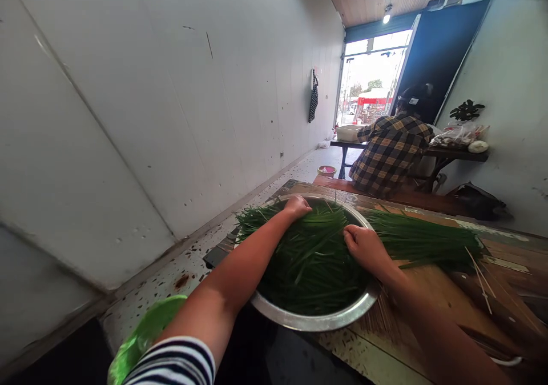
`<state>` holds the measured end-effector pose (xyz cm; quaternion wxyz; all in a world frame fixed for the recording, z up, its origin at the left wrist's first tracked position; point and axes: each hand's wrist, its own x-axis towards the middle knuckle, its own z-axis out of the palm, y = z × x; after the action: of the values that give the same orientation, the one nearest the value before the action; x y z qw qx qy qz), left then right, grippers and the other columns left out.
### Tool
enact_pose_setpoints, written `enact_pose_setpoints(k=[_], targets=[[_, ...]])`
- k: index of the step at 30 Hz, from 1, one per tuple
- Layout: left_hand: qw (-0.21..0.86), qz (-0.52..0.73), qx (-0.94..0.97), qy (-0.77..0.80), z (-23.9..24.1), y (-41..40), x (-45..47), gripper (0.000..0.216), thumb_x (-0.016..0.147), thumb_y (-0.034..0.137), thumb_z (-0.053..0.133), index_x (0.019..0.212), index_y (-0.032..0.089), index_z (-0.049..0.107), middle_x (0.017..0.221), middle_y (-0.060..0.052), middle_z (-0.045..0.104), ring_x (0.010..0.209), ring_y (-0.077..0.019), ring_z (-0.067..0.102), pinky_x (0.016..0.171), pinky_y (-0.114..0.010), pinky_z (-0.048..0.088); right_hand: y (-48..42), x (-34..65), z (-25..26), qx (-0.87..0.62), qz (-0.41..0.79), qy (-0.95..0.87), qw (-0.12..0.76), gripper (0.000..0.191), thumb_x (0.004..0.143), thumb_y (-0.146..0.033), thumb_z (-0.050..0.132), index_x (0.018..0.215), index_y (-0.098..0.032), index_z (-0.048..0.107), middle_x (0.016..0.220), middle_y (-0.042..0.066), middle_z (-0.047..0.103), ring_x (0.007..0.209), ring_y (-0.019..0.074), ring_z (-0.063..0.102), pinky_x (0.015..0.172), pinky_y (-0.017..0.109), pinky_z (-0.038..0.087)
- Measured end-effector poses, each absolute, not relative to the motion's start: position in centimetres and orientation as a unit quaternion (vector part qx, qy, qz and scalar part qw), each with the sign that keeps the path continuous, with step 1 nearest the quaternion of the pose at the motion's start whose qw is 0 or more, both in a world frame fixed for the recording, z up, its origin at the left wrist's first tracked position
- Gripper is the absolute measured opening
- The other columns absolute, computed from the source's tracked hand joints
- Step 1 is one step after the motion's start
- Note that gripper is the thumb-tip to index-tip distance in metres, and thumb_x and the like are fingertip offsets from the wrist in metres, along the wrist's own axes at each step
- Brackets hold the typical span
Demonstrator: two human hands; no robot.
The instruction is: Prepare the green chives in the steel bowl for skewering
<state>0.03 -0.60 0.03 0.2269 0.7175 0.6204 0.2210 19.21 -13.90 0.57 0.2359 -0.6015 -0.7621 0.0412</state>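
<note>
Head view, looking down: a round metal bowl [317, 320] sits at the near edge of a worn wooden counter [432, 293], heaped with long green chives [310, 262]. The left hand [297, 206] lies on the chives at the bowl's far rim, fingers bent down; whether its grip is closed cannot be told. The right hand [365, 246] rests on the chives by the right rim, its grip curled tight around some leaves. A second chive bundle [423, 239] lies just right of the bowl. Farther back, a person in a checked shirt [391, 153] sits facing away.

Wooden table [462, 285] bears steel bowl [317, 319] and chives [423, 239] alongside.
</note>
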Motion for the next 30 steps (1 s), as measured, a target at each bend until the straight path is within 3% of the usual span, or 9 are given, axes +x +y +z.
enact_pose_setpoints(k=[8, 18, 30], targets=[[0.344, 0.308, 0.655, 0.598, 0.7, -0.7, -0.2, 0.019, 0.060, 0.023, 0.071, 0.075, 0.011, 0.072, 0.061, -0.002, 0.064, 0.057, -0.0097, 0.052, 0.057, -0.021, 0.042, -13.9, 19.2, 0.6, -0.603, 0.035, -0.762, 0.232, 0.028, 0.083, -0.023, 0.038, 0.062, -0.019, 0.056, 0.058, 0.002, 0.059, 0.054, 0.0116, 0.047, 0.055, 0.025, 0.025], [0.367, 0.346, 0.641, 0.578, 1.5, -1.3, -0.2, 0.022, 0.056, 0.030, 0.075, 0.066, 0.012, 0.068, 0.055, 0.000, 0.058, 0.051, -0.0077, 0.046, 0.051, -0.020, 0.039, -13.9, 19.3, 0.6, -0.603, 0.031, -0.765, 0.224, 0.029, 0.084, -0.022, 0.037, 0.063, -0.019, 0.057, 0.062, 0.003, 0.061, 0.058, 0.0131, 0.050, 0.057, 0.027, 0.025], [0.351, 0.299, 0.669, 0.584, 1.5, -1.3, -0.1, 0.019, 0.061, 0.026, 0.069, 0.074, 0.013, 0.073, 0.063, -0.003, 0.065, 0.059, -0.0109, 0.053, 0.055, -0.021, 0.041, -14.0, 19.2, 0.8, -0.606, 0.033, -0.762, 0.224, 0.028, 0.084, -0.021, 0.038, 0.067, -0.019, 0.059, 0.066, 0.004, 0.065, 0.059, 0.0126, 0.051, 0.057, 0.026, 0.025]])
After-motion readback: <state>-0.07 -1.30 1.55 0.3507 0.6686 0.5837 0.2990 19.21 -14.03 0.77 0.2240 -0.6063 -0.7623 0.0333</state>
